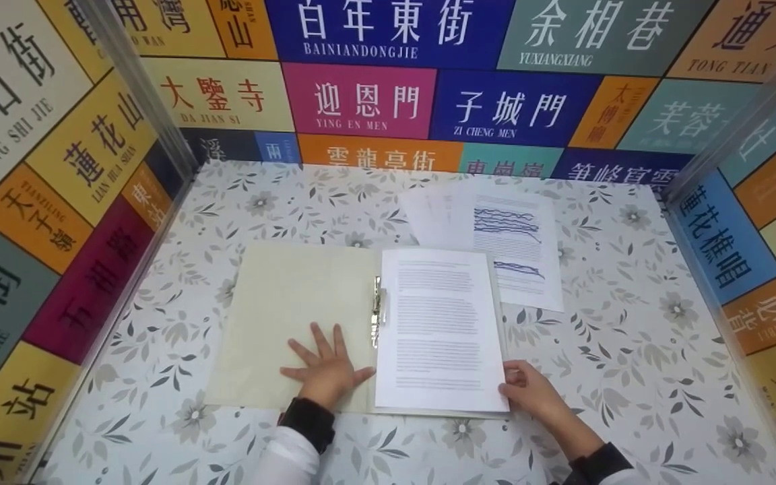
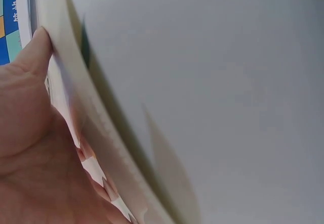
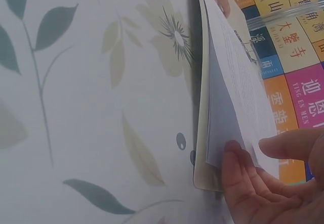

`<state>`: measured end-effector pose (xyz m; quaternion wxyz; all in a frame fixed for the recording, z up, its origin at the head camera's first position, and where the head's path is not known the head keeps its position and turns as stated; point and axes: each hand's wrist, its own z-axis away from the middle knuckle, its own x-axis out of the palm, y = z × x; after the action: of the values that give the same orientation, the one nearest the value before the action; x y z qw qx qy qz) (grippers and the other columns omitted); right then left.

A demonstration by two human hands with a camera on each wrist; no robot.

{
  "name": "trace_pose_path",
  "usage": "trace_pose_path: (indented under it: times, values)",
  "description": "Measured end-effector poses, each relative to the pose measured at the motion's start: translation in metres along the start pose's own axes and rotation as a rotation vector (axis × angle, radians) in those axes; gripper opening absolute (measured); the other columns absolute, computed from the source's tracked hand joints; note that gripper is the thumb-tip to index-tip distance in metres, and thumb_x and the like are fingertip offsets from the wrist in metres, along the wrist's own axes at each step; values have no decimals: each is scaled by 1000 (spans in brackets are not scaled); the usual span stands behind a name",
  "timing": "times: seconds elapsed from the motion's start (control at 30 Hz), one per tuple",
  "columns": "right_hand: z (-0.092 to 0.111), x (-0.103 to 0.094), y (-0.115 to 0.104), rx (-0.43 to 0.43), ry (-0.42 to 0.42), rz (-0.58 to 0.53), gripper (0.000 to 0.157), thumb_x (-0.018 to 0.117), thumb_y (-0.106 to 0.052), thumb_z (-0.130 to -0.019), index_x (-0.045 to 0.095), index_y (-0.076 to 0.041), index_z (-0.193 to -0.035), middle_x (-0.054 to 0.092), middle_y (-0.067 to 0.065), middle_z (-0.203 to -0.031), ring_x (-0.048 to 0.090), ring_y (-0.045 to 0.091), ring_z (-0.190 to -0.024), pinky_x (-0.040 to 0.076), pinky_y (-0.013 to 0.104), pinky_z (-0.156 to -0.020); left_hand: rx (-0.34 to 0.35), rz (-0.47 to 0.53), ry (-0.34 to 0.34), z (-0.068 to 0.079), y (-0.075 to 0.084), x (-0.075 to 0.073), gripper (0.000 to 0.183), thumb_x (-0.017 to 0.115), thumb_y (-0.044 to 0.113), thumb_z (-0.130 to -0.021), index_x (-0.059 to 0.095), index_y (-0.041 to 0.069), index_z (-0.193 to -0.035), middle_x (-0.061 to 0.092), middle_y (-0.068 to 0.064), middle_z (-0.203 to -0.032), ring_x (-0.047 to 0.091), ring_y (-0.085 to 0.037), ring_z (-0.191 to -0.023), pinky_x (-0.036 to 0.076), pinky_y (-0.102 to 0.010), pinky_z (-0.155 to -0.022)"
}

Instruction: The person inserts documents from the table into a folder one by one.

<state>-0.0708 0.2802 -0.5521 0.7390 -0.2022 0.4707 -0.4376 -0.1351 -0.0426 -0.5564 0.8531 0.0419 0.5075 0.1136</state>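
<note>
A cream file folder (image 1: 294,289) lies spread open, with a metal clip (image 1: 377,311) along its fold. Printed sheets (image 1: 438,323) cover its right half. My left hand (image 1: 326,370) rests on the inside of the left cover, fingers spread, thumb reaching to the fold. In the left wrist view the left thumb (image 2: 36,52) touches the folder near its fold. At the lower right edge of the sheets, my right hand (image 1: 528,389) pinches the paper. The right wrist view has the right thumb (image 3: 283,147) over the sheets (image 3: 238,92) and fingertips (image 3: 234,155) beneath them.
Behind the folder, several loose pages (image 1: 438,209) lie fanned out, and one page (image 1: 529,269) bears blue scribbled lines. The folder partly covers them. Floral cloth (image 1: 630,337) covers the table, and panels (image 1: 361,101) with coloured lettered blocks stand at the back and both sides.
</note>
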Motion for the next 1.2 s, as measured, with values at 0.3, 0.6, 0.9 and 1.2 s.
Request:
trace_pose_path:
  times: [0.3, 0.6, 0.9, 1.2]
  values:
    - [3, -8, 4, -47, 21, -85, 38, 56, -8, -92, 51, 8, -126, 64, 16, -100, 65, 22, -85, 55, 31, -70, -1, -5, 4, 0, 0, -1, 113, 59, 75, -75, 8, 16, -157, -9, -26, -159, -8, -66, -135, 11, -86, -95]
    - [-4, -24, 0, -81, 23, -118, 41, 57, -7, -91, 49, 10, -127, 62, 13, -97, 65, 17, -81, 55, 27, -69, -17, -18, -22, -2, 0, 0, 114, 58, 76, -75, 5, 18, -157, -13, -23, -160, -10, -64, -136, 10, -85, -96]
    - [-29, -69, -27, -154, 89, -18, 43, 52, -11, -96, 44, 9, -134, 52, 31, -125, 53, 44, -116, 53, 35, -85, -11, 2, -19, -4, 1, 0, 114, 60, 75, -74, 7, 17, -157, -12, -24, -160, -11, -65, -135, 9, -86, -95]
    - [-75, -117, -55, -119, 89, 99, 55, 49, -15, -97, 31, 11, -141, 35, 37, -140, 37, 51, -130, 39, 55, -106, -8, 3, -14, -1, 0, 0, 114, 59, 75, -74, 6, 18, -157, -13, -24, -159, -11, -65, -135, 9, -86, -95]
